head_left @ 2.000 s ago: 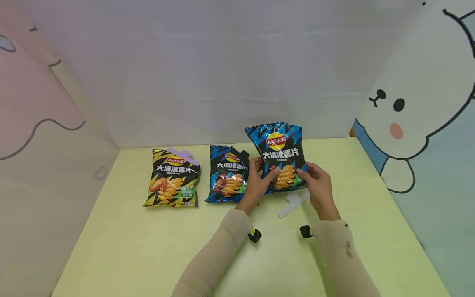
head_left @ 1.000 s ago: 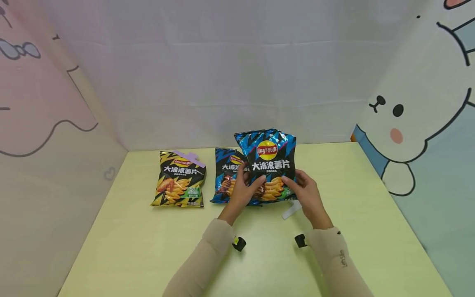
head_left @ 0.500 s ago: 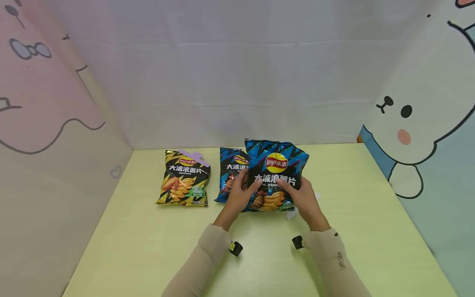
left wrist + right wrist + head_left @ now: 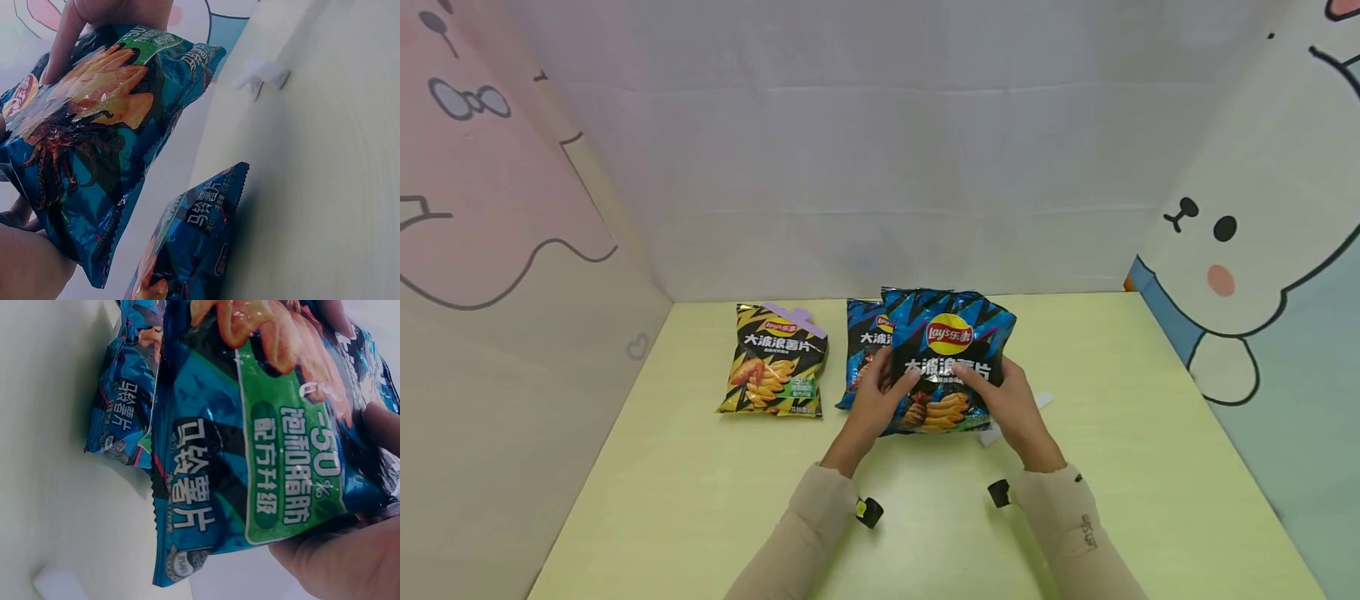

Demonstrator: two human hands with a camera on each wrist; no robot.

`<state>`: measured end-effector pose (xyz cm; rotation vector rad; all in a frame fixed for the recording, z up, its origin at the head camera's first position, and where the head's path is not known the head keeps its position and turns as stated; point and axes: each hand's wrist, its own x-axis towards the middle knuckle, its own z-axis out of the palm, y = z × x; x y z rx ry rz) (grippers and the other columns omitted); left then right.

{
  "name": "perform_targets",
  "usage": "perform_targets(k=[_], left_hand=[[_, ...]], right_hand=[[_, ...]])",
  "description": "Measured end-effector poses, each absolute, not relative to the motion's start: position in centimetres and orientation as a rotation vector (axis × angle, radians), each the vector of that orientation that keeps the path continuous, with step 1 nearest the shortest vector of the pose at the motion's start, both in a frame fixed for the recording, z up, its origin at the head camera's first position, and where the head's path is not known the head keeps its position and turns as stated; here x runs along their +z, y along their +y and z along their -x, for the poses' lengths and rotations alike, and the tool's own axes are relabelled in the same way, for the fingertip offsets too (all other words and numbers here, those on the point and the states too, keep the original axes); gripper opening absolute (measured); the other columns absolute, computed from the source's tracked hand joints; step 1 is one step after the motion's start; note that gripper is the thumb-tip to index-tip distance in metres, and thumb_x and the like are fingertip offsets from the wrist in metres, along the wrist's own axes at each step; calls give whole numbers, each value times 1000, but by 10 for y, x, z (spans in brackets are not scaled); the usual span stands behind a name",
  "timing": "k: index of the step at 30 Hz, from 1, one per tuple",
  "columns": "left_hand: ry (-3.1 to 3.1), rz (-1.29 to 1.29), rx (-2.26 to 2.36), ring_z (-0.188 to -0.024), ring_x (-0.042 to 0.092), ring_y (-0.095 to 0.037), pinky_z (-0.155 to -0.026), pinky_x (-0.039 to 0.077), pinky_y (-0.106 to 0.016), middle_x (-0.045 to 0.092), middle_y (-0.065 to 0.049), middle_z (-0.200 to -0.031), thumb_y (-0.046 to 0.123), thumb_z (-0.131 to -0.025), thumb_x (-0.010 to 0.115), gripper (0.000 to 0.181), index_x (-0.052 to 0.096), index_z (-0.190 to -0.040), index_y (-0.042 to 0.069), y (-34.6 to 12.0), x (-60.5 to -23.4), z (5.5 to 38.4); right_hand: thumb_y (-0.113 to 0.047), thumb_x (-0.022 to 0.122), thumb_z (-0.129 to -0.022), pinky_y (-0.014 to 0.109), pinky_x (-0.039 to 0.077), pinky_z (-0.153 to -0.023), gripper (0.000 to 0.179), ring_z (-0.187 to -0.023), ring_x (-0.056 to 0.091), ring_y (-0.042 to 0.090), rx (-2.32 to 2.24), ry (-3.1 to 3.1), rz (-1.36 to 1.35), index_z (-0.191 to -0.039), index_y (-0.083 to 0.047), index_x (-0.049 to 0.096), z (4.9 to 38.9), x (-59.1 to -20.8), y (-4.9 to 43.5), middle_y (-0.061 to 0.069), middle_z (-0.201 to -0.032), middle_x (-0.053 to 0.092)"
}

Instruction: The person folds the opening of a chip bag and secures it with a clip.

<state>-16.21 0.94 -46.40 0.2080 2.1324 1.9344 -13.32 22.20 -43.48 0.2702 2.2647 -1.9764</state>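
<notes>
Both hands hold a blue and black bag of Lay's potato chips point(image 4: 946, 337) up over the table, its printed front facing me. My left hand point(image 4: 868, 408) grips the left side, thumb on the front and fingers behind. On the opposite side my right hand point(image 4: 1015, 408) grips it the same way, its thumb across the white lettering. A second blue chip bag point(image 4: 860, 329) lies behind, half hidden by the held one; its lower corner point(image 4: 206, 219) shows in the left wrist view. Beneath the held bag lies a white strip with a tab point(image 4: 262, 75), mostly covered in the head view.
A yellow and black chip bag point(image 4: 775, 367) lies at the left, with a purple tabbed strip point(image 4: 795, 318) across its top corner. The pale yellow table point(image 4: 700, 500) ends at a white back wall point(image 4: 865, 167), with cartoon-printed side walls.
Both hands have brought the held chip bag lower and nearer, and it now covers more of the second blue bag and the white strip. The head view has shifted slightly.
</notes>
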Motion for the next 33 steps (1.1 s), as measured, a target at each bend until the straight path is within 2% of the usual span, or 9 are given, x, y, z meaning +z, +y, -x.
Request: perform_targets(k=[8, 13, 16, 20, 25, 28, 33], left_hand=[[2130, -174, 1940, -154, 29, -37, -126, 25, -53, 26, -16, -167, 42, -99, 63, 81, 21, -161, 11, -2, -471, 159], [2089, -151, 1935, -151, 35, -36, -124, 28, -53, 33, -16, -164, 45, -99, 60, 81, 20, -161, 12, -12, -476, 156], [2061, -130, 1937, -151, 34, -36, -124, 27, -53, 31, -15, -165, 45, -100, 60, 82, 17, -162, 12, -18, -481, 153], [2041, -95, 1927, -152, 33, -35, -123, 28, -53, 29, -14, -166, 47, -99, 60, 85, 14, -163, 13, -25, -490, 149], [2012, -32, 1916, -151, 34, -37, -122, 30, -54, 27, -16, -166, 51, -97, 61, 92, 10, -163, 14, -31, -501, 144], [1984, -21, 1926, -147, 40, -35, -121, 33, -53, 33, -14, -163, 50, -97, 62, 90, 11, -163, 16, -35, -503, 142], [1961, -49, 1951, -138, 49, -31, -117, 41, -50, 43, -11, -157, 47, -98, 62, 82, 18, -162, 22, -41, -502, 138]], right_hand=[[-41, 66, -97, 28, 55, -100, 60, -119, 59, 23, -2043, 2287, -271, -148, -14, 48, 134, -438, 217, 14, -143, 58], [-39, 65, -98, 18, 54, -95, 54, -115, 59, 17, -2110, 2322, -198, -144, -14, 53, 136, -443, 214, 12, -139, 61], [-38, 64, -99, 15, 53, -93, 51, -112, 61, 12, -2145, 2338, -168, -142, -13, 56, 136, -445, 213, 11, -137, 62], [-37, 64, -99, 14, 52, -94, 46, -110, 62, 11, -2184, 2345, -188, -136, -11, 60, 135, -446, 209, 7, -130, 67], [-36, 65, -99, 15, 51, -95, 43, -108, 62, 10, -2195, 2333, -199, -131, -8, 64, 135, -448, 203, -5, -118, 70], [-36, 65, -98, 16, 51, -95, 42, -107, 63, 9, -2193, 2322, -194, -128, -7, 65, 134, -450, 199, -11, -111, 70], [-34, 65, -99, 17, 50, -95, 40, -105, 62, 10, -2200, 2301, -204, -127, -5, 66, 134, -453, 193, -9, -108, 70]])
